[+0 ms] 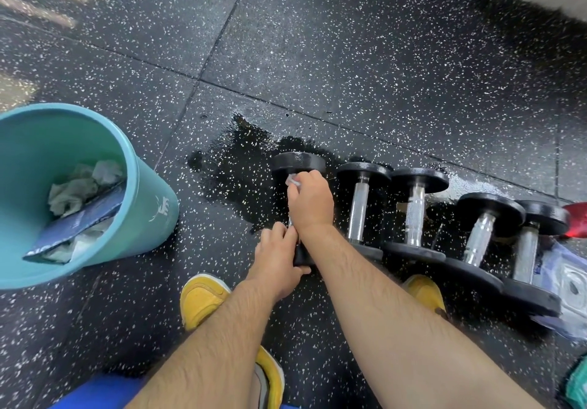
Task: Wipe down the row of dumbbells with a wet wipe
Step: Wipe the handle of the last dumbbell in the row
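The leftmost dumbbell (298,162) of the row lies on the rubber floor (317,59), well clear of the floor's far edge at the wall. The right hand (309,202) is closed around the wet wipe (292,180), pressed to the handle just below the far head. The left hand (276,259) grips the near end, steadying it. Recommended: wrap the wipe fully round the handle, work end to end, turn the dumbbell, then cover both heads.

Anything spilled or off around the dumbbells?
Yes: a dark, glossy wet patch spreads on the floor left of and behind the leftmost dumbbell, darker than the floor around it. Looks like spilled liquid. Nothing else stands out.
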{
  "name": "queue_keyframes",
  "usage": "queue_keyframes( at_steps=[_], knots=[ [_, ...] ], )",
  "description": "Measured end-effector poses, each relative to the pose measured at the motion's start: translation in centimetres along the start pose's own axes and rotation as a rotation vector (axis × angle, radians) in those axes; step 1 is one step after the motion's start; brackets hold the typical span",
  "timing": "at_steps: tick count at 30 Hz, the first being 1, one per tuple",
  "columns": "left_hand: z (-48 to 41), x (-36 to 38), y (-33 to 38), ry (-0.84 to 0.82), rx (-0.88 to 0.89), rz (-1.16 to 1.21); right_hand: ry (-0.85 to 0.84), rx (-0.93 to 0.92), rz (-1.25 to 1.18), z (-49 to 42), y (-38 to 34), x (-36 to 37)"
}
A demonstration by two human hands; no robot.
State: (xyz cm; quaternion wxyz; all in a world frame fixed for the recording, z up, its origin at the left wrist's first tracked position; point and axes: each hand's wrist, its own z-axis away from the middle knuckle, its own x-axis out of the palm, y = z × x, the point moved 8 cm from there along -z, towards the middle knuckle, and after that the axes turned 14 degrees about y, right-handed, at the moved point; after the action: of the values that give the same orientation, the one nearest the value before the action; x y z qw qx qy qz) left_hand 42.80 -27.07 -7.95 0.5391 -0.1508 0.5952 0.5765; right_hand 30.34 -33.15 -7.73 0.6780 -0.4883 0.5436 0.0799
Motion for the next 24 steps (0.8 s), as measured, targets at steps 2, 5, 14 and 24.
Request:
queue_keyframes(
  at_steps=[2,5,14,24],
  knots=[
    [0.0,0.0,-0.1,0.004,-0.006,0.003,-0.063,0.001,0.001,0.5,0.0,0.0],
    [0.0,0.1,-0.1,-0.005,-0.013,0.017,-0.071,0.033,-0.028,0.5,0.2,-0.1],
    [0.2,-0.2,0.0,-0.008,-0.014,0.029,-0.066,0.130,-0.179,1.3,1.0,-0.5],
    [0.1,-0.3,0.0,-0.019,-0.032,0.055,-0.120,0.017,-0.182,1.2,1.3,-1.0]
  ],
)
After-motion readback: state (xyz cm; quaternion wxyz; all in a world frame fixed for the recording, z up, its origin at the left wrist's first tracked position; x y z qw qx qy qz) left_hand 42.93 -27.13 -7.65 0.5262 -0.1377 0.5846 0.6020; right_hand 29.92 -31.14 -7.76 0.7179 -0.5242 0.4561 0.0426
